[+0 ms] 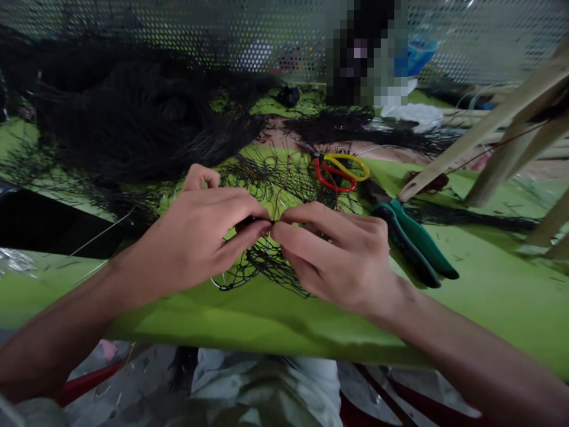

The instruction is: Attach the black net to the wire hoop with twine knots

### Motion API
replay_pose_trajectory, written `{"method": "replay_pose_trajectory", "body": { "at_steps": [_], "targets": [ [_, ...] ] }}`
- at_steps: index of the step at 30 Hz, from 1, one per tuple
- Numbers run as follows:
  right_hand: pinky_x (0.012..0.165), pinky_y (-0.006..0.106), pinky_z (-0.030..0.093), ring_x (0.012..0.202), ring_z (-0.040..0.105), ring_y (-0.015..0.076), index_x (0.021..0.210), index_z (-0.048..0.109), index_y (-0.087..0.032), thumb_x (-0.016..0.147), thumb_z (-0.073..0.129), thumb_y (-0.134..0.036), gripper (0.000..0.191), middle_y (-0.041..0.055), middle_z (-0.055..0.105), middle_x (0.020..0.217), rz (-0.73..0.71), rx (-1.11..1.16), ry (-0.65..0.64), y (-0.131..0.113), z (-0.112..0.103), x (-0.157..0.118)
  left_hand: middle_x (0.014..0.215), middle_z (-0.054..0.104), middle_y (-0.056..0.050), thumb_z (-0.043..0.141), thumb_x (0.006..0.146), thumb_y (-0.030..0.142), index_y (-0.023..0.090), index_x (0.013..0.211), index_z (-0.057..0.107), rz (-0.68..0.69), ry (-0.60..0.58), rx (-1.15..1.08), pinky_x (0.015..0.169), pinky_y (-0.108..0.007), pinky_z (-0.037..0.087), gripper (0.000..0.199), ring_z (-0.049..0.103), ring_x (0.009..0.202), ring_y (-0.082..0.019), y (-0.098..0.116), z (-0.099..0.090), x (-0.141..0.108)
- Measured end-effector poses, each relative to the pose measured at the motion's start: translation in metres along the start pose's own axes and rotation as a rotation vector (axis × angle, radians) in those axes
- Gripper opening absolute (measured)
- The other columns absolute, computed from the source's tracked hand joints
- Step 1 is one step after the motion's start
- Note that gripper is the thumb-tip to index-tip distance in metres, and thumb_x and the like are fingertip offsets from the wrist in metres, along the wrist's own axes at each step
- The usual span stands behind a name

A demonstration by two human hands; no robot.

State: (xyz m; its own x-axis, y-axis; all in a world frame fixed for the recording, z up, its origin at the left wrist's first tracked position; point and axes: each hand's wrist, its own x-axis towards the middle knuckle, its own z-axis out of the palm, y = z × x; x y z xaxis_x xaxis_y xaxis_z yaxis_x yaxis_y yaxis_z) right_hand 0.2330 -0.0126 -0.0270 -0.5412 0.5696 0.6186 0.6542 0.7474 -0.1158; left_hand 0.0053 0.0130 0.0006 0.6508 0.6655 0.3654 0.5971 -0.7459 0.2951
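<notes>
Taking the point where the hands meet as the dial's centre, I see a flat, smooth black slab (48,225) with straight edges at nine o'clock. At ten o'clock swells a big tangled heap of fine black mesh (133,118), hair-like and matted. The left hand (208,228) pinches a short dark strand (245,223) between thumb and forefinger, the other fingers curled. Around and below it, towards six o'clock, the knotted black netting (280,267) lies in loose diamond loops on the smooth lime-green table covering (275,326). A thin reddish thread (284,181) rises in a wavy line towards twelve, where a perforated panel (213,35) stands beyond. The right hand (338,249) presses its fingertips together on the strand's near end, touching the left hand's tips. At two o'clock lie scissors (341,171) with one red and one yellow looped handle; at three, pliers (413,243) with curved green-and-black grips. Farther out towards two, a crumpled white plastic bag (415,114) comes before smooth, pale wooden poles (493,112).
</notes>
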Motion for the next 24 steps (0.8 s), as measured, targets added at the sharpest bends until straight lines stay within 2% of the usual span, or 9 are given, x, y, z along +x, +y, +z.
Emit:
{"method": "replay_pose_trajectory", "body": {
  "at_steps": [4, 8, 11, 15, 18, 24],
  "targets": [
    [0.055, 0.030, 0.040, 0.066, 0.065, 0.0114, 0.104, 0.079, -0.026, 0.086, 0.055, 0.000, 0.040, 0.0003, 0.082, 0.104, -0.022, -0.061, 0.012, 0.002, 0.002, -0.001, 0.065, 0.068, 0.004, 0.058, 0.105, 0.033, 0.023, 0.085, 0.076, -0.180, 0.008, -0.115, 0.072, -0.036, 0.042, 0.028, 0.053, 0.059, -0.014, 0.004, -0.001, 0.003],
    [0.061, 0.030, 0.046, 0.074, 0.071, 0.0118, 0.105, 0.080, -0.023, 0.092, 0.061, -0.004, 0.030, 0.0011, 0.083, 0.103, 0.027, -0.025, 0.079, -0.004, 0.007, -0.001, 0.061, 0.065, 0.003, 0.063, 0.101, 0.039, 0.021, 0.085, 0.078, -0.326, -0.001, -0.230, 0.054, -0.028, 0.035, 0.028, 0.052, 0.055, -0.013, 0.006, -0.005, 0.002],
    [0.065, 0.032, 0.050, 0.077, 0.072, 0.0145, 0.102, 0.080, -0.021, 0.094, 0.065, -0.010, 0.020, 0.0017, 0.083, 0.100, 0.070, -0.017, 0.136, -0.012, 0.010, 0.000, 0.060, 0.063, 0.003, 0.064, 0.100, 0.041, 0.020, 0.083, 0.077, -0.418, -0.024, -0.286, 0.047, -0.025, 0.030, 0.030, 0.049, 0.053, -0.011, 0.007, -0.007, 0.001],
    [0.069, 0.038, 0.049, 0.081, 0.072, 0.0203, 0.099, 0.081, -0.021, 0.094, 0.075, -0.024, 0.009, 0.0014, 0.084, 0.102, 0.107, -0.074, 0.153, -0.017, 0.014, 0.003, 0.051, 0.049, 0.005, 0.065, 0.099, 0.038, 0.019, 0.076, 0.072, -0.469, -0.015, -0.350, 0.043, -0.025, 0.025, 0.031, 0.040, 0.047, -0.008, 0.010, -0.008, 0.001],
    [0.072, 0.040, 0.046, 0.086, 0.072, 0.0217, 0.091, 0.080, -0.023, 0.093, 0.080, -0.031, 0.008, -0.0007, 0.084, 0.104, 0.104, -0.119, 0.208, -0.017, 0.018, 0.005, 0.049, 0.045, 0.006, 0.066, 0.098, 0.038, 0.018, 0.072, 0.069, -0.496, 0.000, -0.379, 0.042, -0.025, 0.023, 0.033, 0.038, 0.045, -0.008, 0.013, -0.007, 0.001],
    [0.081, 0.041, 0.042, 0.092, 0.073, 0.0202, 0.077, 0.074, -0.024, 0.095, 0.079, -0.028, 0.019, -0.0037, 0.085, 0.100, 0.160, -0.078, 0.269, -0.018, 0.023, 0.008, 0.051, 0.052, 0.005, 0.064, 0.098, 0.036, 0.020, 0.070, 0.069, -0.481, 0.004, -0.407, 0.044, -0.027, 0.025, 0.033, 0.041, 0.047, -0.010, 0.019, -0.006, 0.000]
  ]
}}
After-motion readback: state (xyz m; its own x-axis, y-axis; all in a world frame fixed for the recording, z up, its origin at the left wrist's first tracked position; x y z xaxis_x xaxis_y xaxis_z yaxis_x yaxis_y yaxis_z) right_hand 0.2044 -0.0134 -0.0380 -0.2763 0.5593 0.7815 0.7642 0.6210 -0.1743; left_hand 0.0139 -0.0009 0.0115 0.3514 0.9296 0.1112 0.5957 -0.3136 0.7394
